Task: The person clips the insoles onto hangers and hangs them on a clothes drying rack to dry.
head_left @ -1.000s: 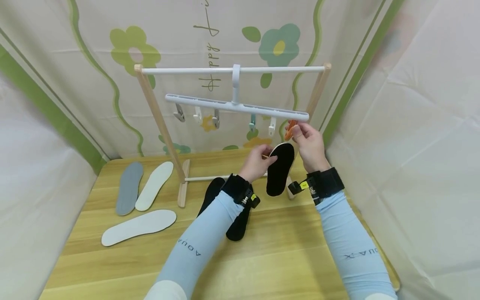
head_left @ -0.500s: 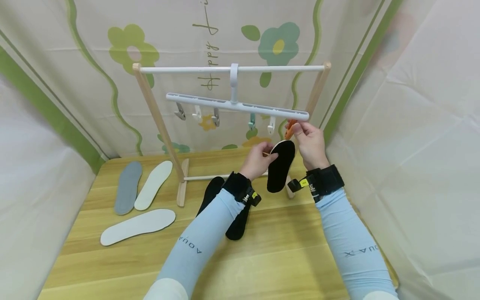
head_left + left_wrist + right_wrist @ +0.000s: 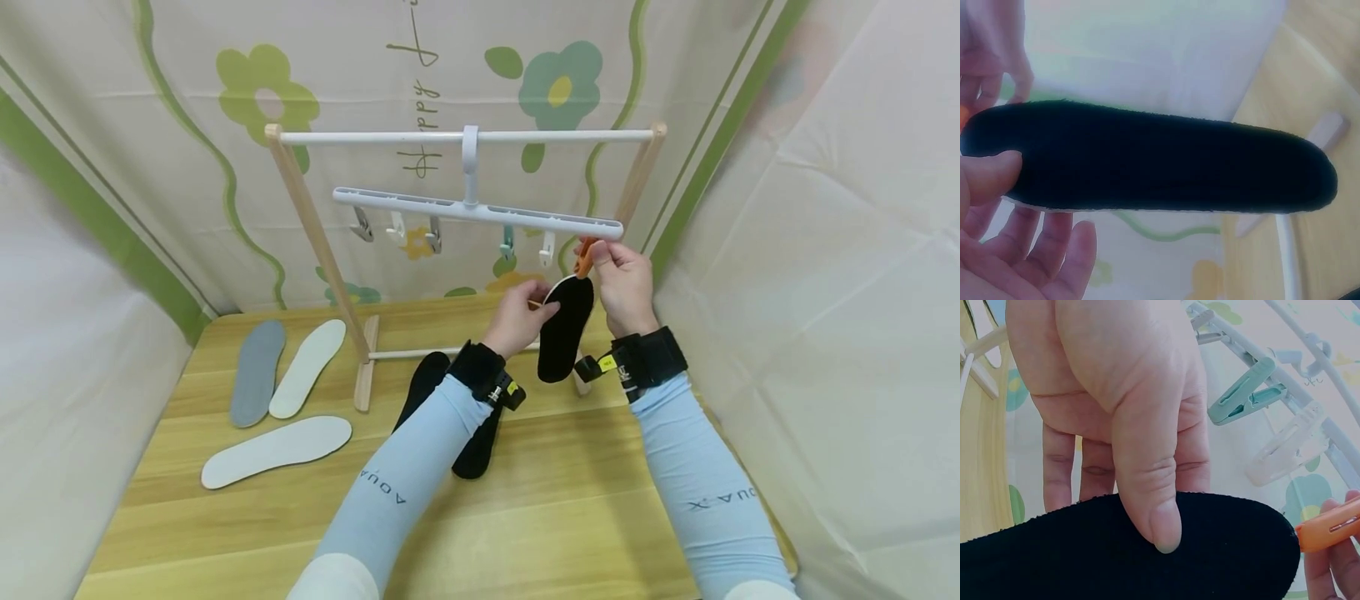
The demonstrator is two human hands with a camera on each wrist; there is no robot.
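Note:
My left hand (image 3: pixel 517 318) pinches a black insole (image 3: pixel 566 337) near its upper end, thumb on the dark face and fingers behind its pale edge. An orange clip (image 3: pixel 585 260), at the right end of the pale hanger (image 3: pixel 525 217), is pinched by my right hand (image 3: pixel 628 287). In the right wrist view, the tip of that orange clip (image 3: pixel 1329 532) meets the rounded end of the insole (image 3: pixel 1235 550), beside my left hand (image 3: pixel 1129 406). The left wrist view shows the insole (image 3: pixel 1166 162) lengthwise, with my left thumb across one end.
A wood-and-white rack (image 3: pixel 311 233) carries the hanger, which slopes down to the right. Several other clips, including a teal clip (image 3: pixel 507 242) and a white clip (image 3: pixel 547 247), hang from it. Below lie black insoles (image 3: pixel 476 454), a grey insole (image 3: pixel 257 375) and white insoles (image 3: pixel 277 452).
The black insole has risen slightly in my left hand, and its top edge now reaches the orange clip. My right hand keeps its grip on the clip.

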